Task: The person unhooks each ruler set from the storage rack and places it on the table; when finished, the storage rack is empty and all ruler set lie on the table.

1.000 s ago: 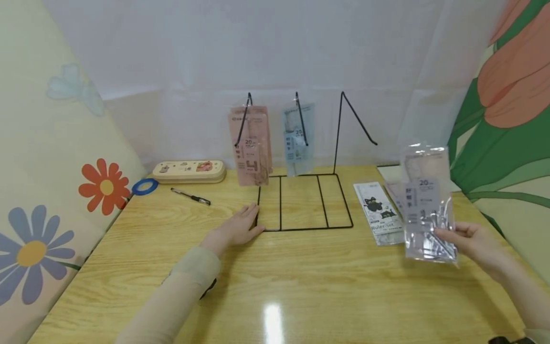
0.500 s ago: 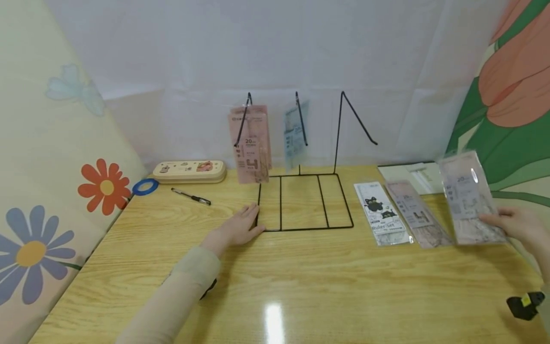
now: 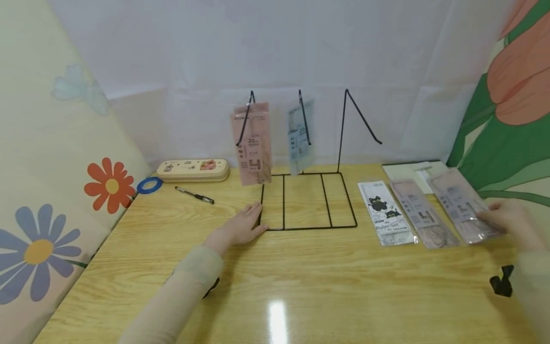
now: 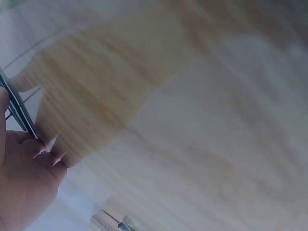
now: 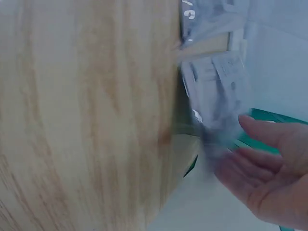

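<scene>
My left hand [image 3: 242,224] holds the front left corner of a black wire display rack [image 3: 307,228] on the table, with fingers by the side bar and thumb by the front bar. At the right, my right hand [image 3: 511,220] pinches the lower end of a pinkish ruler-set packet [image 3: 457,200], thumb on top; whether the packet touches the table I cannot tell. Beside it lie another pinkish packet [image 3: 423,215] and a white ruler-set packet [image 3: 384,210] with black cats. Pink packets [image 3: 253,160] hang on the rack's left hook and a blue packet [image 3: 297,143] on the middle one.
Nothing hangs on the right hook [image 3: 363,117]. A pencil case [image 3: 193,170], a blue ring [image 3: 149,185] and a pen [image 3: 195,195] are at the left. A pale flat sheet [image 3: 412,172] lies behind the packets. A white cloth [image 3: 193,48] rises behind the table.
My right hand has carried its packet rightward and lowered it beside the other two, uncovering the middle packet. The hanging blue packet has swung slightly. My left hand stays at the rack.
</scene>
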Tool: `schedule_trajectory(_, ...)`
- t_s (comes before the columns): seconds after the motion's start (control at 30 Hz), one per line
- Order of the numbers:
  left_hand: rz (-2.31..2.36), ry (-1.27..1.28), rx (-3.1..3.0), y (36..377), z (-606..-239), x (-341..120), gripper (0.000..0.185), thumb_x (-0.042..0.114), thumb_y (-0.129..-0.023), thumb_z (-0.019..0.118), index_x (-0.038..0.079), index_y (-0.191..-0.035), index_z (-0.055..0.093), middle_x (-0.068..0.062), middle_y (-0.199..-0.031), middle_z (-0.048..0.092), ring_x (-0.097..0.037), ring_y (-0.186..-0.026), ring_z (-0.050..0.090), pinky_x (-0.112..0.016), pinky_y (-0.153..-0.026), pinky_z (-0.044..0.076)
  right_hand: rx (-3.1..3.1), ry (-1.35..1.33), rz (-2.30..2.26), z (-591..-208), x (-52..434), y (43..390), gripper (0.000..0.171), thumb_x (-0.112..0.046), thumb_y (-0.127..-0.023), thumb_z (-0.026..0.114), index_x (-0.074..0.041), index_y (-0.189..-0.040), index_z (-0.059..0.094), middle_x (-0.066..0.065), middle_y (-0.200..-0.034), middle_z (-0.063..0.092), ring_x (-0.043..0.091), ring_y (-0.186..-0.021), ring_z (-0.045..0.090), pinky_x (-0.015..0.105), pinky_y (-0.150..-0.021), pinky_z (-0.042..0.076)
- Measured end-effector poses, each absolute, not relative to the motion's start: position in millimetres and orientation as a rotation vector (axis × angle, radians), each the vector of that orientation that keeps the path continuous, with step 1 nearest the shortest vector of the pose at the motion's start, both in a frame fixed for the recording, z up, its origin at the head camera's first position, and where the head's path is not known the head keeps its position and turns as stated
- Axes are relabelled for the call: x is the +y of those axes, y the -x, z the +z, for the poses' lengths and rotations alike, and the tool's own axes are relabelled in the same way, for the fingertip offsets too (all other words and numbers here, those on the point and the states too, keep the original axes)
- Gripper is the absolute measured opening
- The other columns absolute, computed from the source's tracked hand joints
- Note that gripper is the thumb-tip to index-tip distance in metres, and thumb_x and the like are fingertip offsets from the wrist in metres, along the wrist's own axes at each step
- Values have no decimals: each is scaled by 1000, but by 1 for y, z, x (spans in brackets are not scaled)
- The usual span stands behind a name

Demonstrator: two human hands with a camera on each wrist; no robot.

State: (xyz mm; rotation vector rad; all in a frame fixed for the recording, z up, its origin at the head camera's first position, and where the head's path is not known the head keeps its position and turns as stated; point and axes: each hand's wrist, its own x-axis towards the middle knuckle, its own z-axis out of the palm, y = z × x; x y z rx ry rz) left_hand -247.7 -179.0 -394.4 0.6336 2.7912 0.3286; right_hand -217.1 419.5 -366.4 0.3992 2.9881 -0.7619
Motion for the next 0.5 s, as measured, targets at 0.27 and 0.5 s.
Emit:
schedule_trajectory(0.27, 334, -633, 2791, 248, -393, -179, 69, 38, -101, 39, -6, -148, 13, -23, -156, 9, -42, -144, 11, -52, -118, 16, 3060, -259, -715, -362, 393, 222, 77, -30, -98, 44, 27, -136, 8, 52, -132, 19, 65, -118, 25, 71, -95, 30)
schedule_trajectory(0.5, 304, -640, 2795, 247, -392, -178, 70, 38, -101, 39, -7, -148, 14, -24, -156, 11, -42, -143, 12, -52, -117, 16, 3134, 87, -837, -365, 356, 236, 73, -29, -98, 47, 21, -140, 13, 49, -131, 28, 64, -116, 32, 70, -91, 33)
